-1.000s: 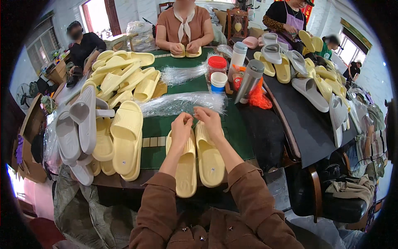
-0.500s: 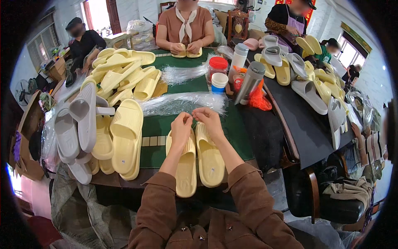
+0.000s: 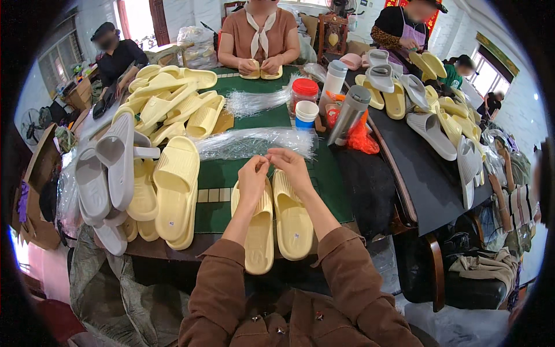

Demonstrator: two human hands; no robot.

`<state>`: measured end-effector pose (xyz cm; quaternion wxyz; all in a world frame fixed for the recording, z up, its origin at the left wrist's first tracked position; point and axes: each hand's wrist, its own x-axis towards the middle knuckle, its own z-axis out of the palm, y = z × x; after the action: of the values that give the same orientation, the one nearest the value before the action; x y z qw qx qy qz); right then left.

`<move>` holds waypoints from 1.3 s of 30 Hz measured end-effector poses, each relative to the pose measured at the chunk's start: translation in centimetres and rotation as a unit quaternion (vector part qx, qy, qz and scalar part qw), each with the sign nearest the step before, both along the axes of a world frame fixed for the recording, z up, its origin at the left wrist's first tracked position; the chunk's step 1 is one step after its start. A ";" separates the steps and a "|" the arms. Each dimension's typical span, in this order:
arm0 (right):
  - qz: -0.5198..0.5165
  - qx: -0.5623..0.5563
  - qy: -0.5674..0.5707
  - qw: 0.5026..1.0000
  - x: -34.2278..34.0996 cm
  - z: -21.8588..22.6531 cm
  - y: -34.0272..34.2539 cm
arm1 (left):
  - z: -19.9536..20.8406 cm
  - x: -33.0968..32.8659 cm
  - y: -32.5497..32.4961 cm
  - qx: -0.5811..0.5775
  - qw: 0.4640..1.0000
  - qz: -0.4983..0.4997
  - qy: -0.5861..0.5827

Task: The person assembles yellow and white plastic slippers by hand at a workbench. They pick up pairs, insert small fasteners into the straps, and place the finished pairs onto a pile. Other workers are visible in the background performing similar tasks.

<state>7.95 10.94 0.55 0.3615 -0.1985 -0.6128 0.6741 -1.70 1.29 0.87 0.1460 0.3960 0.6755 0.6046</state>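
A pair of pale yellow slide slippers lies side by side in front of me, toes pointing away: the left slipper [image 3: 258, 246] and the right slipper [image 3: 295, 237]. Over the left one's strap, my left hand [image 3: 252, 178] is closed in a pinch. My right hand [image 3: 292, 169] pinches too, above the other slipper's toe, its fingertips meeting those of the left. Whatever is between them is too small to make out. Just beyond my fingers a bundle of thin clear plastic strands [image 3: 254, 140] stretches across the green mat [image 3: 217, 214].
Yellow slippers [image 3: 175, 185] and grey slippers [image 3: 118, 159] are heaped at left. A red-lidded jar [image 3: 304, 89], a cup [image 3: 305, 115] and a steel flask [image 3: 351, 115] stand right of centre. Opposite, a co-worker [image 3: 263, 43] handles slippers. More slippers cover the dark right-hand table [image 3: 404, 168].
My hands stay joined at almost the same spot, with only slight finger movement. At the right edge, another person's raised arm has come into sight.
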 end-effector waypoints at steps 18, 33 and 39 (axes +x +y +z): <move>0.013 0.027 -0.065 0.997 -0.5 -1.0 0.6 | -0.5 0.1 0.2 0.035 0.999 0.034 -0.002; 0.026 0.017 -0.047 0.998 0.1 0.2 -0.1 | -0.7 0.0 0.5 0.043 0.998 0.034 0.006; 0.003 0.022 -0.024 0.999 -0.1 -0.1 -0.1 | -0.5 0.2 0.2 0.032 0.998 0.042 0.024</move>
<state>7.84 10.81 0.42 0.3486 -0.2051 -0.6364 0.6568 -1.50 1.52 0.36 0.0916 0.3864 0.6753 0.6215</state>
